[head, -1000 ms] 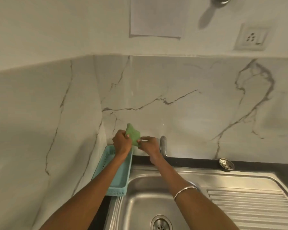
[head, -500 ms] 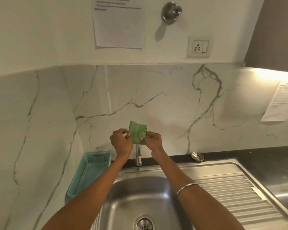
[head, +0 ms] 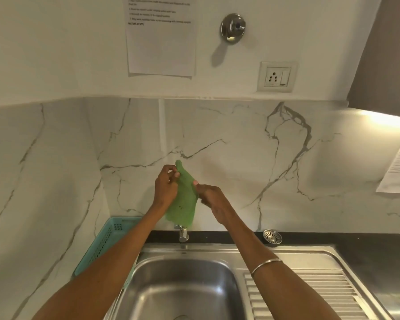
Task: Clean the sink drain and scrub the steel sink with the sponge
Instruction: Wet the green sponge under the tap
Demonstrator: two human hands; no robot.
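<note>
A teal basket [head: 106, 241] is sitting on the counter at the far left, beside the steel sink [head: 185, 289]. Above the sink's tap [head: 183, 234], the left hand [head: 165, 188] is pinching the top corner of the thin green sponge [head: 184, 202] while the right hand [head: 211, 199] is gripping its right edge, so it is hanging unfolded between them. A drain strainer [head: 272, 236] is lying on the dark ledge to the right.

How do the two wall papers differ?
The left paper hangs on the painted wall above the marble; the right paper sits lower, on the marble. The left paper hangs straight, with a few lines on top and blank below; the right paper looks tilted, covered in lines and cut off by the frame edge. Both are white printed sheets, text unreadable.
</note>
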